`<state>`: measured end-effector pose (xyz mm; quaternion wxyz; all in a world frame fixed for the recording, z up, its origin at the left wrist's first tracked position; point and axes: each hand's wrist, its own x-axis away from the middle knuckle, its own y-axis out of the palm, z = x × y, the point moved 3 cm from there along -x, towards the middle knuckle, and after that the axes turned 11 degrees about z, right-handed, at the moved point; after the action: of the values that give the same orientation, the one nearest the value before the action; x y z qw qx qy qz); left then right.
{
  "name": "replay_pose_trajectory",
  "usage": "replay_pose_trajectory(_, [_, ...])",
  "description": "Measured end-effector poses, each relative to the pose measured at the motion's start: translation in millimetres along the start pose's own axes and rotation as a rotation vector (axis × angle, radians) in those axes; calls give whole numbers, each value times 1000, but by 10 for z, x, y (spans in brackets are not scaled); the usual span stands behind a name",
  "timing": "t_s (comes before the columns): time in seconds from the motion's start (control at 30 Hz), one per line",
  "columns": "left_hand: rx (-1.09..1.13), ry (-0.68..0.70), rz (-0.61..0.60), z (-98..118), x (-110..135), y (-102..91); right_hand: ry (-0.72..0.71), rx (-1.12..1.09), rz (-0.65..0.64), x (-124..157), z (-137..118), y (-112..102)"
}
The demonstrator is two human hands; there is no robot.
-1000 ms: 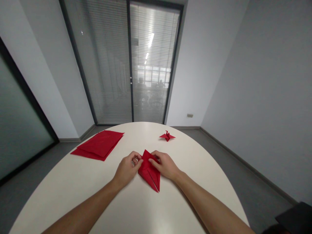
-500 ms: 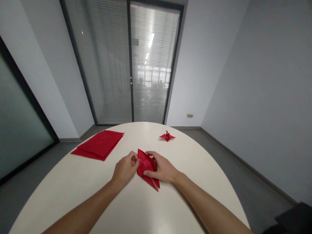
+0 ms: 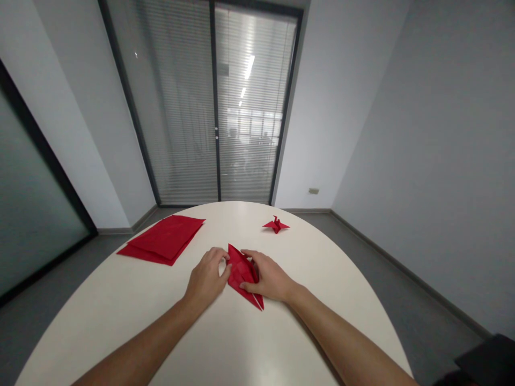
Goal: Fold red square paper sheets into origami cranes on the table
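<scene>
A partly folded red paper (image 3: 240, 271) lies on the white oval table (image 3: 225, 343) in front of me, pointed toward me at its near tip. My left hand (image 3: 207, 279) pinches its left edge with curled fingers. On the paper's right side my right hand (image 3: 270, 277) presses down, thumb and fingers gripping the fold.
A stack of flat red paper sheets (image 3: 163, 238) lies at the table's far left. A small finished red paper crane (image 3: 276, 224) stands at the far middle. Glass doors with blinds (image 3: 213, 102) lie beyond the table. Grey floor surrounds it.
The paper's upper flap has been folded over to the left and flattened. Both hands shifted slightly along the fold while staying on the paper.
</scene>
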<state>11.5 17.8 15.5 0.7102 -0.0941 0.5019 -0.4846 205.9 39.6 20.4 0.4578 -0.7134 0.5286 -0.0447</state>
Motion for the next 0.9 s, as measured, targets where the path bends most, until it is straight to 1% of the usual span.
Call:
replay_pose_trajectory(0.03, [13,48,7,19,0,-6,3,4,12,-3,10,0])
replay_pose_trajectory(0.1, [35,138,-23,53,9,-2,11,17,39,-8,38,-2])
replay_pose_trajectory(0.17, [55,217,-97,76,31,24,22,34,64,-12,68,-5])
replay_pose_trajectory(0.23, [67,261,-164,81,58,57,34,50,82,-13,93,-10])
replay_pose_trajectory(0.3, [69,267,-202,72,80,85,39,61,90,-10,103,-13])
replay_pose_trajectory(0.37, [66,257,-214,62,91,97,29,66,93,-5,96,-16])
replay_pose_trajectory(0.57, [40,247,-185,76,86,77,-14,56,99,-15,63,-35])
replay_pose_trajectory(0.73, [31,239,-149,16,105,108,-39,44,99,-29,130,-15])
replay_pose_trajectory(0.9, [20,249,-181,-51,135,161,-13,67,119,-23,158,14])
